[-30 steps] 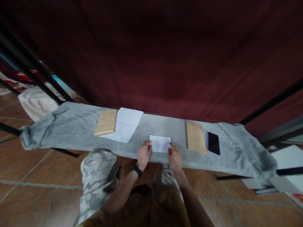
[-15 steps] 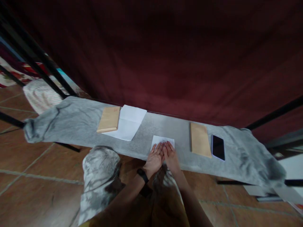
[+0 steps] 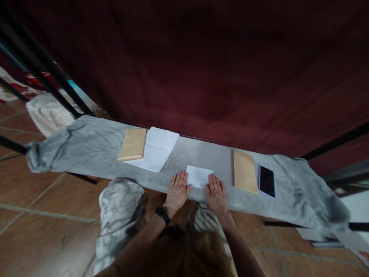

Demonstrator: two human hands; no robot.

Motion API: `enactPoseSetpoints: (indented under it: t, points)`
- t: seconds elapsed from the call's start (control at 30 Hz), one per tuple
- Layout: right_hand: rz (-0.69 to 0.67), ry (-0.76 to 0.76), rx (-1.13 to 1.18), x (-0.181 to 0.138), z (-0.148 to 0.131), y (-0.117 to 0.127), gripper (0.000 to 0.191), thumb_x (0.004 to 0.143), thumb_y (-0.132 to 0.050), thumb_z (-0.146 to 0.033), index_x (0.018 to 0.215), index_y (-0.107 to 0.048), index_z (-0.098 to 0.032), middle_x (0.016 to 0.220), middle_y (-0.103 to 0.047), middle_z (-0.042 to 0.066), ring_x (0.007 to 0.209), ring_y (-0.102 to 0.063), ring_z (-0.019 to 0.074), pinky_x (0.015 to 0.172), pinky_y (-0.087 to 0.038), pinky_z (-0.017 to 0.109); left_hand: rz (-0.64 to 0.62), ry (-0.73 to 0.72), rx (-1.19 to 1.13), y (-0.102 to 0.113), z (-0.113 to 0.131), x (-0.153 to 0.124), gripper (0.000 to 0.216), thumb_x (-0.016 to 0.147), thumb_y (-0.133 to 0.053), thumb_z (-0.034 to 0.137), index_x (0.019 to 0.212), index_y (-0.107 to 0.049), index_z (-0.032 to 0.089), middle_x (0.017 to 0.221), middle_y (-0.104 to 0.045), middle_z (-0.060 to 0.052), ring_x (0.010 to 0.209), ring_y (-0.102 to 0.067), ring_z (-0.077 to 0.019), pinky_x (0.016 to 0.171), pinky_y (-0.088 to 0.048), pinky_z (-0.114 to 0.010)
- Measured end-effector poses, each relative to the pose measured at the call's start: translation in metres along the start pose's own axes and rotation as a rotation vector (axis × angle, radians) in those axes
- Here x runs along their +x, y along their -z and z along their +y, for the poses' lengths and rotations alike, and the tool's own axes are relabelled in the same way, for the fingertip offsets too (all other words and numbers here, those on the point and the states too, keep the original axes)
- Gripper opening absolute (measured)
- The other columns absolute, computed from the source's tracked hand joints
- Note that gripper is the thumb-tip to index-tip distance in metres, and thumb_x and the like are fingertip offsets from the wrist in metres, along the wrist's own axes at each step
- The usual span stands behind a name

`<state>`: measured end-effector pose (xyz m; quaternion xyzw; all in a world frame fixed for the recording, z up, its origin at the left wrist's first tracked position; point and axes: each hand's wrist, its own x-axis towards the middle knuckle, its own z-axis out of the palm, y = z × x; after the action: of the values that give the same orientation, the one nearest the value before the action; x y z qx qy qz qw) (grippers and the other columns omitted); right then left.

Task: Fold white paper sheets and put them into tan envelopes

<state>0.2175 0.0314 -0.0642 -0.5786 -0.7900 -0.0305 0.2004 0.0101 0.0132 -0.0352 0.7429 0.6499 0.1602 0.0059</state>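
Observation:
A small white folded sheet of paper [image 3: 198, 177] lies flat on the grey cloth in front of me. At its left edge my left hand [image 3: 177, 190] rests palm down, fingers stretched out. My right hand [image 3: 215, 193] lies flat at the paper's lower right corner, its fingers also extended. Neither hand grips anything. Farther left, a larger creased white sheet [image 3: 161, 148] sits partly under a tan book-like block [image 3: 133, 144].
The grey cloth [image 3: 86, 150] covers a long narrow bench or table. Toward the right are a second tan block [image 3: 245, 171] and a phone [image 3: 266, 181] with a dark screen. A dark red curtain [image 3: 196, 96] hangs behind, and black metal bars [image 3: 337, 140] stand at both ends.
My hands were together over the small paper. They have moved apart to its left and right sides, leaving its middle uncovered.

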Motion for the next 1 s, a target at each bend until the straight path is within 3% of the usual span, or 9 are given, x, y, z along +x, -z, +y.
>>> enactPoseSetpoints:
  t: [0.1, 0.27, 0.43, 0.57, 0.8, 1.0]
  points:
    - [0.017, 0.012, -0.01, -0.001, 0.001, 0.0, 0.055, 0.105, -0.029, -0.038, 0.153, -0.034, -0.011, 0.153, -0.042, 0.016, 0.139, -0.041, 0.0281, 0.116, -0.026, 0.049, 0.023, 0.034, 0.009, 0.0, 0.013, 0.012, 0.057, 0.101, -0.032, 0.039, 0.145, -0.043, 0.005, 0.153, -0.041, -0.019, 0.146, -0.032, -0.0284, 0.122, -0.02, -0.051]
    - [0.029, 0.032, -0.015, -0.002, -0.001, 0.001, 0.053, 0.105, -0.028, -0.035, 0.15, -0.039, -0.011, 0.151, -0.044, 0.019, 0.14, -0.04, 0.0277, 0.116, -0.026, 0.051, -0.044, -0.12, 0.007, -0.017, 0.033, 0.037, 0.056, 0.1, -0.031, 0.037, 0.149, -0.037, 0.009, 0.156, -0.038, -0.013, 0.148, -0.029, -0.0225, 0.123, -0.022, -0.044]
    - [-0.055, -0.019, -0.028, 0.002, -0.003, 0.008, 0.052, 0.104, -0.029, -0.034, 0.149, -0.042, -0.012, 0.152, -0.043, 0.015, 0.14, -0.04, 0.0283, 0.116, -0.025, 0.05, -0.059, -0.069, 0.04, -0.028, 0.028, 0.041, 0.065, 0.099, -0.033, 0.048, 0.151, -0.035, 0.009, 0.158, -0.034, -0.015, 0.149, -0.027, -0.0249, 0.122, -0.022, -0.045]
    - [-0.157, -0.107, -0.056, 0.022, -0.013, 0.012, 0.052, 0.103, -0.029, -0.035, 0.144, -0.05, -0.009, 0.148, -0.048, 0.018, 0.141, -0.038, 0.0338, 0.116, -0.021, 0.057, -0.061, -0.06, 0.06, -0.027, 0.025, 0.04, 0.068, 0.097, -0.034, 0.051, 0.15, -0.036, 0.009, 0.16, -0.03, -0.016, 0.149, -0.024, -0.0287, 0.122, -0.02, -0.047]
    - [-0.198, 0.044, 0.02, 0.046, -0.035, -0.004, 0.056, 0.104, -0.016, -0.032, 0.149, -0.04, -0.01, 0.155, -0.039, 0.016, 0.144, -0.033, 0.024, 0.118, -0.022, 0.046, -0.061, -0.077, 0.089, -0.032, 0.029, 0.04, 0.056, 0.098, -0.026, 0.028, 0.15, -0.036, 0.008, 0.157, -0.035, -0.017, 0.149, -0.025, -0.0279, 0.122, -0.016, -0.052]
    - [-0.183, 0.025, -0.006, 0.039, -0.027, -0.011, 0.058, 0.104, -0.015, -0.035, 0.151, -0.036, -0.007, 0.157, -0.034, 0.017, 0.146, -0.029, 0.0234, 0.119, -0.021, 0.045, -0.05, -0.085, 0.039, -0.03, 0.028, 0.039, 0.057, 0.1, -0.027, 0.036, 0.149, -0.039, 0.008, 0.157, -0.036, -0.017, 0.149, -0.025, -0.0292, 0.123, -0.015, -0.05]
